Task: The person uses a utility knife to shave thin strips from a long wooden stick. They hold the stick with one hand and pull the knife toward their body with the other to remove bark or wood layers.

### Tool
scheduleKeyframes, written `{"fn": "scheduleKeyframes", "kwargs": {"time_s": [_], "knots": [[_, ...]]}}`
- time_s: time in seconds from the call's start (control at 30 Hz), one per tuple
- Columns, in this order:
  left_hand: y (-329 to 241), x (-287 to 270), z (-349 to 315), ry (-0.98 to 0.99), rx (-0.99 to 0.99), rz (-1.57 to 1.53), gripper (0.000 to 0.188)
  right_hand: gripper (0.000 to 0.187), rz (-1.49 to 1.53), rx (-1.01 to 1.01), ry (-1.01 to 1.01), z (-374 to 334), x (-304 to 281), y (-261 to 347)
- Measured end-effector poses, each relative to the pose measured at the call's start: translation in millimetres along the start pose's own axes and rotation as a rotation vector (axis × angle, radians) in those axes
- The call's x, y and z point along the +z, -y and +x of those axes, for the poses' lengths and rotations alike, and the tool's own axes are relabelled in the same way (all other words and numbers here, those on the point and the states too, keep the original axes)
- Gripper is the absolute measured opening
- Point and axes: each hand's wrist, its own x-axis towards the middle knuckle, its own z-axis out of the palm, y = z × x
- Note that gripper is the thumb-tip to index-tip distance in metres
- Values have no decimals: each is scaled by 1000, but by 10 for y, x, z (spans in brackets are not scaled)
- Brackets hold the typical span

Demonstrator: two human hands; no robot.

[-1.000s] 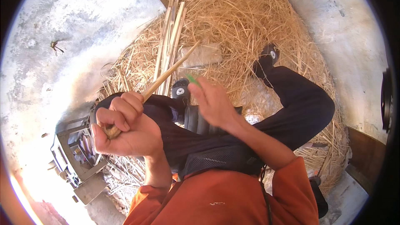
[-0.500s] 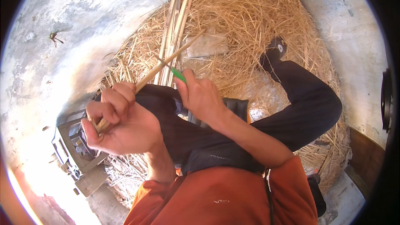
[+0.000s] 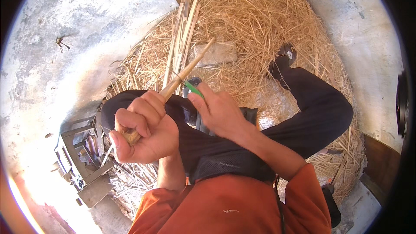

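Note:
My left hand (image 3: pixel 149 125) is wrapped round the thick end of a pale bamboo stick (image 3: pixel 193 64), which slants up and away to a narrow tip. In my right hand (image 3: pixel 220 109) is a knife with a green handle (image 3: pixel 193 89). Its thin blade (image 3: pixel 178 76) lies across the stick a short way beyond my left fist. The fingers of the right hand hide most of the knife handle.
Long split strips (image 3: pixel 184 34) lie on a heap of shavings (image 3: pixel 255 17) ahead, near a flat block (image 3: pixel 216 53). A box of small items (image 3: pixel 86 151) stands at my left. My bent legs (image 3: pixel 303 121) lie beneath my arms, and pale walls (image 3: pixel 86 60) curve around.
My left hand has moved right and slightly down with the stick. The right hand has shifted right and down too, its knife blade still against the stick.

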Motion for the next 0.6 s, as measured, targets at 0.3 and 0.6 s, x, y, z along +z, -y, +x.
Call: {"fn": "scheduleKeyframes", "kwargs": {"time_s": [0.3,0.6], "knots": [[19,9,-121,48,-7,-44,45,35,-374,146,-21,244,74,-466],[29,87,-39,57,-4,8,45,34,-256,109,-52,259,-29,-516]]}}
